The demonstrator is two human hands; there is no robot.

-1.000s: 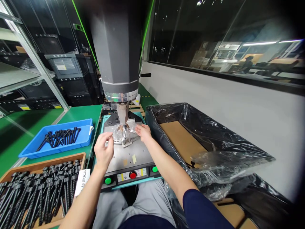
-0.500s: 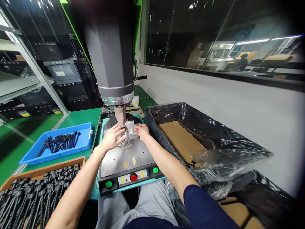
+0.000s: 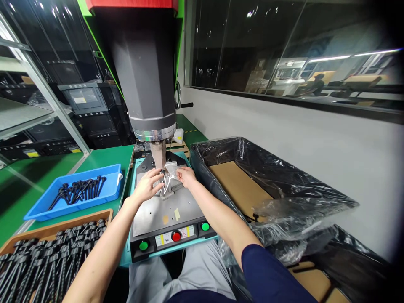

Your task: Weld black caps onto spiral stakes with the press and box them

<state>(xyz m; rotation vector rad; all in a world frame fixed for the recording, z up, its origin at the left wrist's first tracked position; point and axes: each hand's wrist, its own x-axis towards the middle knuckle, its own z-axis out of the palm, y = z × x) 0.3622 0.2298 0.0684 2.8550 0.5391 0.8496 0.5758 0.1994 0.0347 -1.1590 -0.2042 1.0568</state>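
at the near edge, the control panel (image 3: 167, 240) carries a red button (image 3: 176, 236) between two green buttons (image 3: 143, 245). to its left, a brown tray (image 3: 109, 213) holds many black ribbed parts (image 3: 47, 261). beyond the panel, the metal plate (image 3: 151, 219) bears a metal fixture (image 3: 167, 194). the left hand (image 3: 145, 188) is open at the fixture, thumb and fingers apart; contact with the small dark piece (image 3: 162, 171) there cannot be confirmed. the right hand (image 3: 187, 176) is closed in a pinch on clear film (image 3: 172, 176), which lies over the fixture, below the press horn (image 3: 158, 155). a blue tray (image 3: 109, 191) of black parts sits left; a black-lined bin (image 3: 217, 185) holding cardboard (image 3: 240, 185) stands right. grey crates (image 3: 86, 99) are stacked behind.
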